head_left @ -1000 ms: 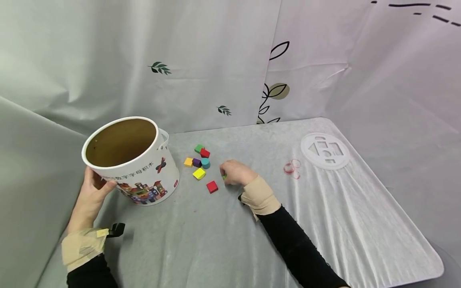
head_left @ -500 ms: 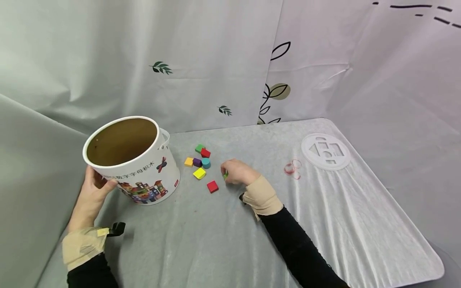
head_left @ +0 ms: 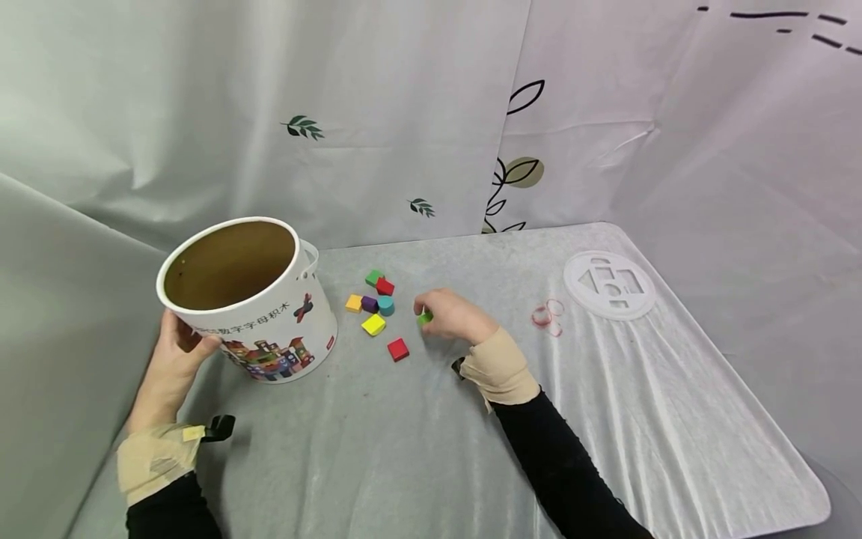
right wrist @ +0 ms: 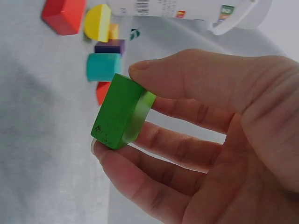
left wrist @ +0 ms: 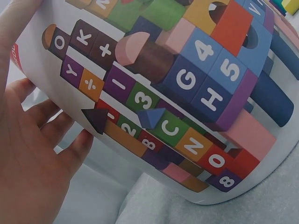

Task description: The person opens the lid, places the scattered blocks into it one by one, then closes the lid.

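Observation:
On the left stands a white bucket [head_left: 296, 329] with building-block pictures, its mouth facing up. My left hand [head_left: 171, 367] holds its near left side, thumb on the front wall and the other fingers round the side; in the left wrist view those fingers [left wrist: 77, 147] are bent against the wall. Right of the small blocks, my right hand [head_left: 454, 314] pinches a green rectangular block [right wrist: 119, 112] between thumb and fingertips. Nearest to that hand lie a red block [head_left: 398, 349] and a teal cylinder [head_left: 385, 305].
Close to the bucket lie a yellow block [head_left: 373, 324], an orange block [head_left: 354, 303], a purple block [head_left: 369, 304], another green block [head_left: 374, 278] and another red block [head_left: 384, 287]. A white disc with shaped cutouts [head_left: 626, 305] and pinkish rings [head_left: 541, 315] are farther right.
My right hand has risen slightly and turned, so more of the green block shows between its fingers. The left hand and bucket keep their places.

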### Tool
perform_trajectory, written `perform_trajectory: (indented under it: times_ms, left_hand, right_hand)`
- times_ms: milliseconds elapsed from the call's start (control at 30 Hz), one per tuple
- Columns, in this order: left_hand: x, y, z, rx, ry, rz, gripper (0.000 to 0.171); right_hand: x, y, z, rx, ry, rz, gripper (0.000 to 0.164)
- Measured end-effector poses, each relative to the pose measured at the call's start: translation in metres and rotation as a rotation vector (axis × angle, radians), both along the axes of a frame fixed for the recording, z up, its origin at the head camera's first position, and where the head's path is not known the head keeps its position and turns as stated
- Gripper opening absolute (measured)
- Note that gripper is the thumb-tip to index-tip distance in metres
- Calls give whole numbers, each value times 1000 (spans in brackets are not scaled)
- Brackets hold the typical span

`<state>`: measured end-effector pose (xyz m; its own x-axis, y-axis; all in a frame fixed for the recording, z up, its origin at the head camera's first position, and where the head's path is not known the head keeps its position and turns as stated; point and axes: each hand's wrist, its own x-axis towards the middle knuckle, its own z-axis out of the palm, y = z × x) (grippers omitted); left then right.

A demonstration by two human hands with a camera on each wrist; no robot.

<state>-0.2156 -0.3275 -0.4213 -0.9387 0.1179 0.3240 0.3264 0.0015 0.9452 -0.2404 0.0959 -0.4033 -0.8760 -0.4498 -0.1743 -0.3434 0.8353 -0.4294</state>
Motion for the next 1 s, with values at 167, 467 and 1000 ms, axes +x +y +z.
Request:
perform_trajectory:
  times_ms: [167, 467, 1000]
  left_hand:
    - [0, 0, 1, -8, 1, 13, 83]
    - [0, 0, 2, -23, -10, 22, 86]
    - [3, 0, 0, -34, -23, 15, 85]
  right_hand:
    - [4, 3, 10, -47, 35, 1, 28]
    - [11, 6, 24, -109, 73, -16, 28]
    - [24, 8, 30, -179, 159, -3, 27]
